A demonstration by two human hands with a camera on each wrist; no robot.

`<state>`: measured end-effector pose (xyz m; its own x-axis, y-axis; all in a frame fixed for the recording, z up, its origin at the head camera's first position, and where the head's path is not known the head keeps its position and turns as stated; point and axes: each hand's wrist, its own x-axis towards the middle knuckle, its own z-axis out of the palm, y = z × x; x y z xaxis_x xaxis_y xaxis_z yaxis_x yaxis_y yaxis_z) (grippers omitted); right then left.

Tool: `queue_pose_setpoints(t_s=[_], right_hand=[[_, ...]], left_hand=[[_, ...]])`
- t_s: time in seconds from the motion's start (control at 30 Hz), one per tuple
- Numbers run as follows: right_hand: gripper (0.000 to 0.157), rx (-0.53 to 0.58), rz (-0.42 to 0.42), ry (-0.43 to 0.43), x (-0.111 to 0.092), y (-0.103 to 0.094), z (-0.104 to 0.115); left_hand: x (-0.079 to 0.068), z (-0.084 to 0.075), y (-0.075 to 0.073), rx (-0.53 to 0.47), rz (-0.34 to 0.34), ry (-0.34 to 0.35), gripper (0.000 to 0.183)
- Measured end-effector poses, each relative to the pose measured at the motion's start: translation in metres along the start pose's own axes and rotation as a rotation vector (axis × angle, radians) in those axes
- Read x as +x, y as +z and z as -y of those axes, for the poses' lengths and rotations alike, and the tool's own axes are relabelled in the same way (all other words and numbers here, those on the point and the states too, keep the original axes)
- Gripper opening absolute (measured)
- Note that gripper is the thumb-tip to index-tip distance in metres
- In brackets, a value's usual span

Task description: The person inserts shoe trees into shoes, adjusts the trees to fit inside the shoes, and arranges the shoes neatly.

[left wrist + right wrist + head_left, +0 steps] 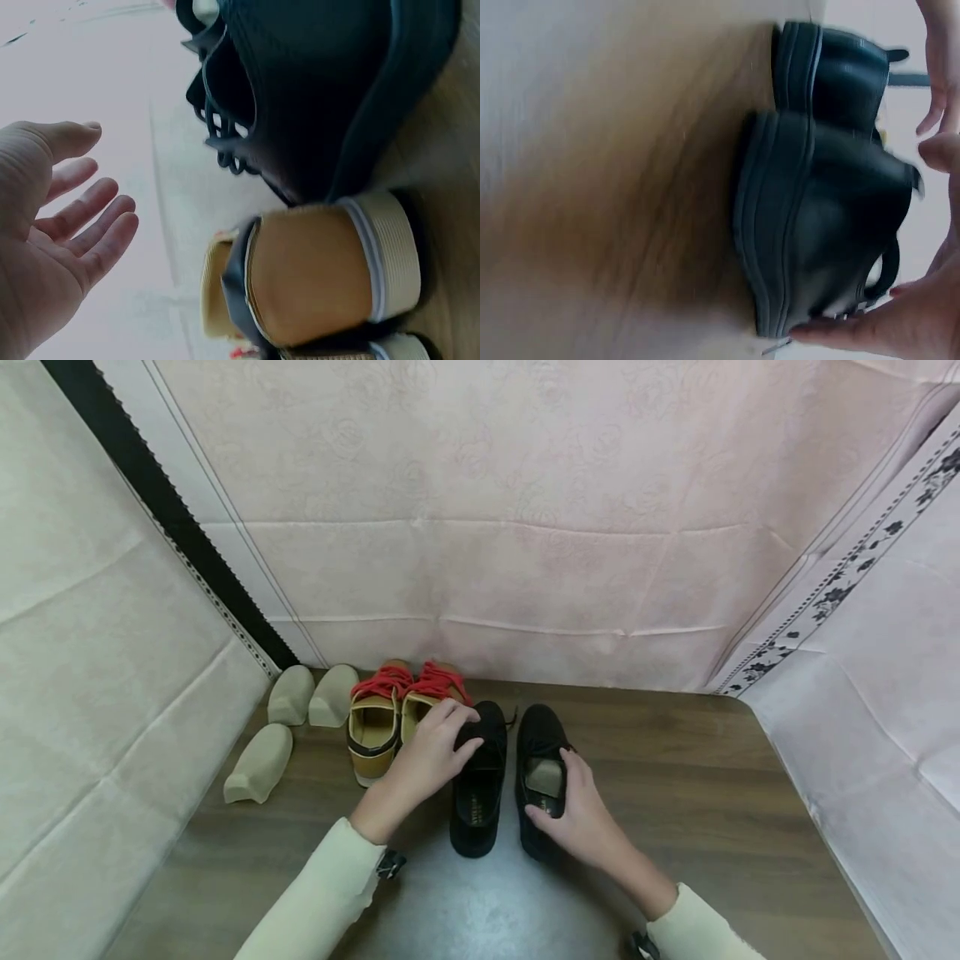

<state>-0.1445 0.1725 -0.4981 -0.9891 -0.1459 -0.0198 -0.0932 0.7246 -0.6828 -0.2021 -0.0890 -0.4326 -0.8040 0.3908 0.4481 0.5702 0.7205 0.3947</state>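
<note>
On the wooden bench (675, 777) stand the left black shoe (474, 837), the left hand (435, 745) loosely spread and empty over it, and the right black shoe (540, 727), touched by the right hand (587, 820), thumb and fingers parted; the step seemingly concerns its beige insert (544, 777), calling next for a pinch

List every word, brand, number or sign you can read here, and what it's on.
Lettering inside the left black shoe: too small and blurred to read.
Faint marks inside the right black shoe: also unreadable.
No other text, number or sign shows that I can make out.
</note>
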Motion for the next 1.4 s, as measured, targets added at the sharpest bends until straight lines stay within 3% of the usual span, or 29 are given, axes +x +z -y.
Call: queue_pose_setpoints(t_s=[0.27, 0.5, 0.97, 1.2, 1.4], right_hand=[[0.118, -0.03, -0.013, 0.04, -0.003, 0.018, 0.004], [0.108, 0.057, -0.066, 0.044, 0.004, 0.024, -0.001], [0.103, 0.074, -0.116, 0.065, 0.005, 0.005, -0.023], [0.102, 0.059, -0.115, 0.077, 0.002, -0.009, -0.037], [0.104, 0.049, -0.163, 0.056, -0.002, -0.014, -0.046]], left_hand=[[-0.016, 0.02, -0.012, -0.01, -0.031, -0.089, 0.031], [-0.033, 0.042, -0.023, -0.012, -0.073, -0.154, 0.035], [-0.066, 0.076, -0.036, 0.052, -0.133, -0.225, 0.042], [-0.077, 0.081, -0.035, 0.039, -0.117, -0.26, 0.044], [-0.079, 0.08, -0.034, 0.023, -0.12, -0.264, 0.043]])
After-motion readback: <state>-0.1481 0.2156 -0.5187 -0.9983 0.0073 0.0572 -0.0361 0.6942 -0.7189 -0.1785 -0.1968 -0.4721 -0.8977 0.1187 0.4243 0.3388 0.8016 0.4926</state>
